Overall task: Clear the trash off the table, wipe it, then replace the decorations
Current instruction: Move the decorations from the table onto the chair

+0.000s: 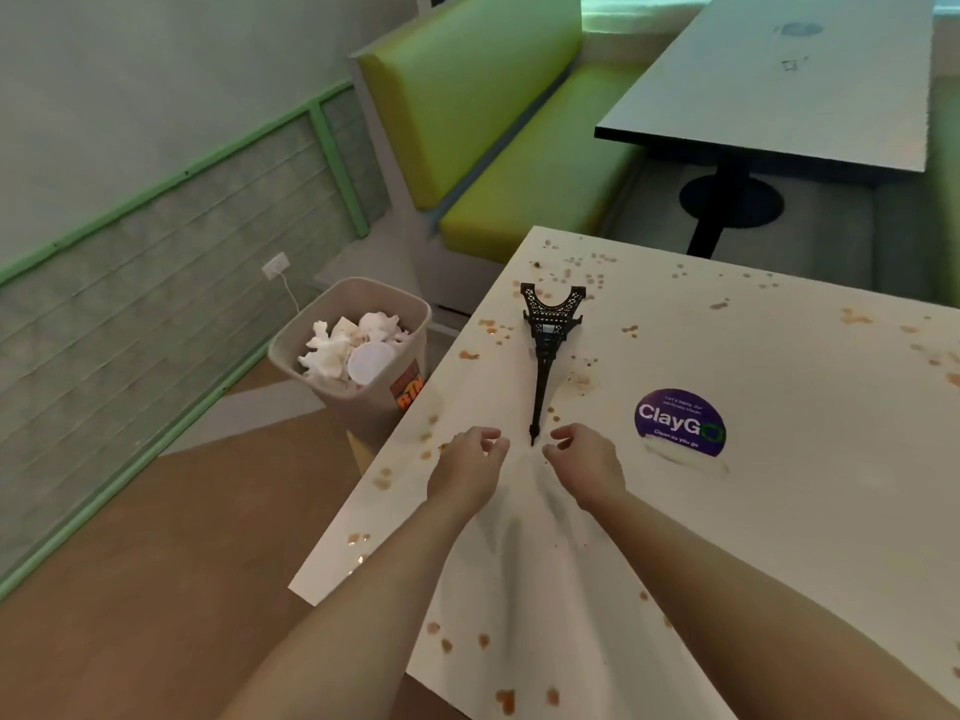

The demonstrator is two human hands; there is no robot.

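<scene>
A black Eiffel Tower figurine (pixel 547 345) lies on its side on the white table (pixel 779 459), its tip pointing toward me. Orange-brown sauce spots (pixel 469 354) are scattered over the tabletop. My left hand (pixel 467 470) hovers just left of the figurine's tip with loosely curled fingers, holding nothing. My right hand (pixel 584 459) hovers just right of the tip, fingers also loosely curled and empty. Neither hand touches the figurine.
A beige trash bin (pixel 332 402) stands on the floor left of the table, filled with crumpled tissues (pixel 327 350) and a white cup lid. A purple ClayGo sticker (pixel 679 422) is on the table. A green bench (pixel 519 163) and a second table (pixel 810 85) stand beyond.
</scene>
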